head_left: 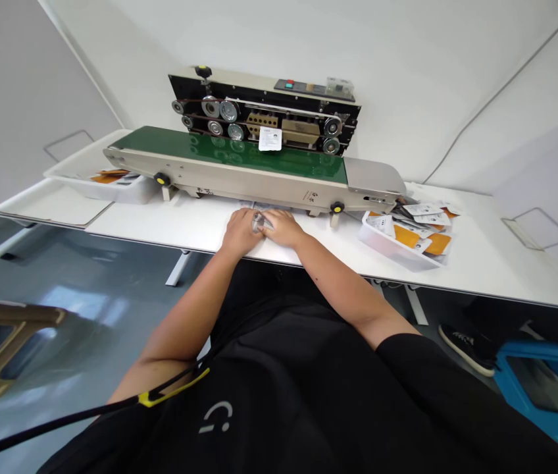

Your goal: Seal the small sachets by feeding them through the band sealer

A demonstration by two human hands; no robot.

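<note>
My left hand (240,232) and my right hand (283,228) meet at the front of the white table, below the conveyor. Between them is a small silvery-grey packet (261,223), mostly covered by my fingers. Both hands have curled fingers and grip it from either side. Behind them stands a band sealing machine (303,125) with rollers and a green conveyor belt (160,145). A white printed packet (270,139) stands upright at the machine's sealing strip, over the belt.
At the right, a white bin (397,253) is heaped with white and orange packets (422,227). Another white tray (135,191), at the left under the conveyor, holds several packets. A brown stool (12,329) and a blue stool (545,428) stand on the floor. A person's shoe (466,349) shows at right.
</note>
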